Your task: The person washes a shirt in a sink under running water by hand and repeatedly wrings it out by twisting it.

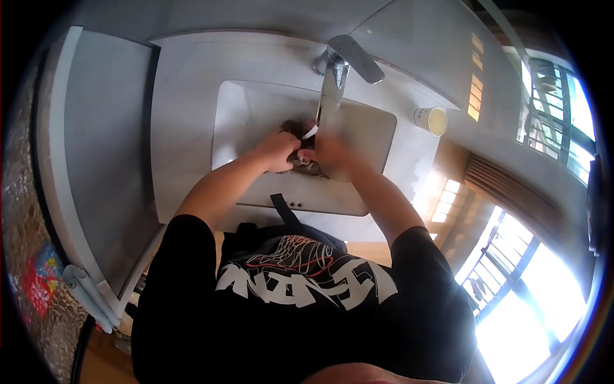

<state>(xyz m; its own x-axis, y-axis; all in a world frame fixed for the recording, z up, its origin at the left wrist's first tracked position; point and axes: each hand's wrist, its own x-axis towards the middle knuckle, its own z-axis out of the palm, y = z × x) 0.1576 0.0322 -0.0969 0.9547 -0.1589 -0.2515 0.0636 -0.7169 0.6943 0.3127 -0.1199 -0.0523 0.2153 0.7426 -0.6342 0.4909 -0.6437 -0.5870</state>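
Both my hands are inside the white sink basin [246, 96], below the chrome faucet [334, 80]. Between them is a dark, wet-looking item [296, 127] with a pale strip on its right side; its kind is hard to make out. My left hand [279, 152] is closed, its fingers curled round the item's left side. Motion blurs my right hand [331, 155], but its thumb and fingers press on the item's right side. A crumpled brownish part [308, 166] shows below the fingers. The faucet's spout hides some of the item's upper edge.
A pale countertop [182, 128] surrounds the basin. On its right end stands a white cup or tub [430, 121] with a yellowish top. A grey panel [112, 128] rises at the left, and a bright window [524, 281] is at the lower right.
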